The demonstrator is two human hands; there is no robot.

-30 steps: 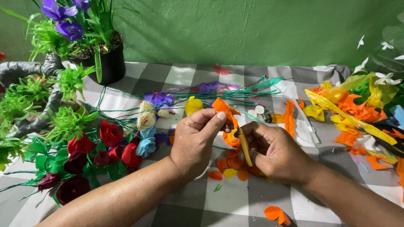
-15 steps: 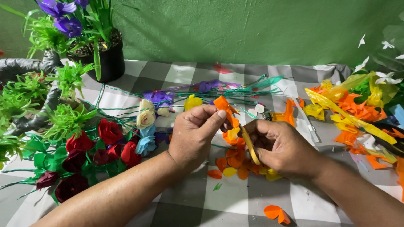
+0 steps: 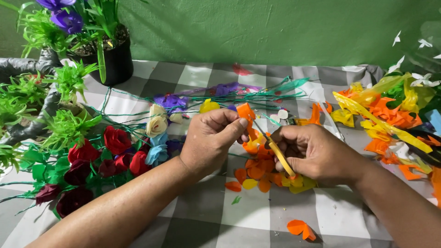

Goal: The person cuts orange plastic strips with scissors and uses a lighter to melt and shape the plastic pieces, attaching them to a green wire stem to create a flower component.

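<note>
The head view looks down on a table under a grey-and-white checked cloth (image 3: pixel 202 202), backed by a green wall (image 3: pixel 275 27). The far edge of the cloth runs along the wall; the near part of the cloth, between the two forearms, is mostly bare apart from one orange petal (image 3: pixel 297 228) and a small green scrap (image 3: pixel 236 200). The left side is crowded: a black pot (image 3: pixel 110 59) with purple flowers stands at the far left corner, green spiky sprigs (image 3: pixel 64 124) line the left edge, and a bunch of red roses (image 3: pixel 115 147) with a cream rose (image 3: pixel 156 124) lies just beside the left forearm. The right edge is packed with a heap of orange and yellow strips (image 3: pixel 386 115). Green wire stems (image 3: pixel 257 94) lie across the far middle.

The left hand (image 3: pixel 209 142) is closed in a pinch, thumb and fingertips gripping a small orange paper piece (image 3: pixel 245 112) held up over the middle of the table. The right hand (image 3: pixel 312 154) is curled around the yellow handles of scissors (image 3: pixel 275 149), whose blades point up and left and meet the orange paper piece just beside the left thumb. The two hands are near each other, almost touching. Directly beneath them a pile of cut petals (image 3: pixel 262 172), orange and yellow, rests on the cloth.
</note>
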